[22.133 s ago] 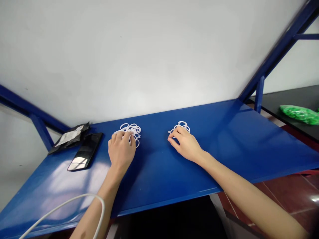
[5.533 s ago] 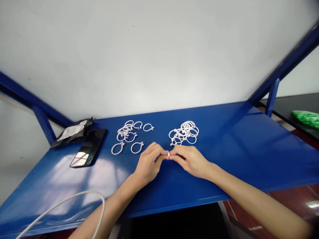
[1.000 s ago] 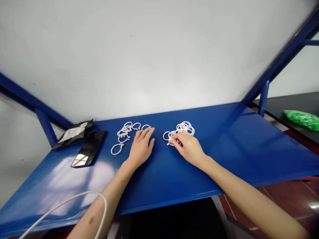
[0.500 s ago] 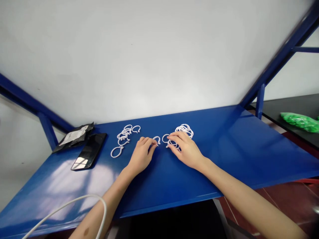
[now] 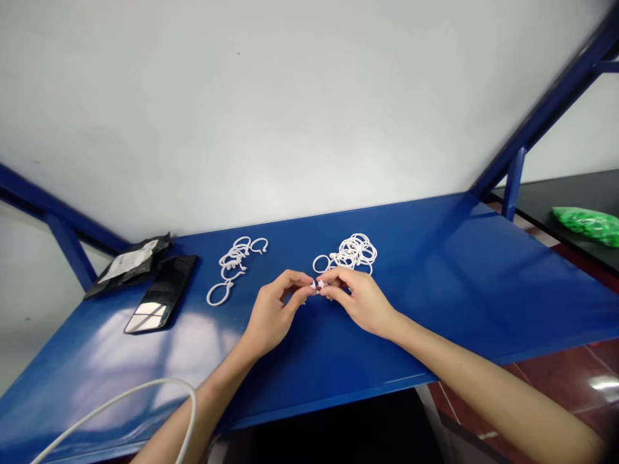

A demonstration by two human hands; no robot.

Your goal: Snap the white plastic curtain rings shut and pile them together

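My left hand (image 5: pixel 279 308) and my right hand (image 5: pixel 358 298) meet over the middle of the table. Their thumbs and fingertips pinch the two ends of one small white plastic curtain ring (image 5: pixel 316 287), a narrow gap showing between those ends. Fingers hide most of this ring. Just beyond my right hand lies a heap of white curtain rings (image 5: pixel 363 245), overlapping one another. Off to the left of my left hand is a looser cluster of similar rings (image 5: pixel 235 255), some of them with open ends.
On the blue table (image 5: pixel 435 270), a black phone (image 5: pixel 164 293) lies at the left beside a black plastic package (image 5: pixel 128 263) with a white label. A white cable (image 5: pixel 120 401) loops over my left forearm. Green bagged material (image 5: pixel 587 225) sits on a dark table at the right.
My right hand has come away from the right heap to the ring in my left hand. Left hand and ring have shifted slightly right, and both hands now grip it. The view has tilted a little.
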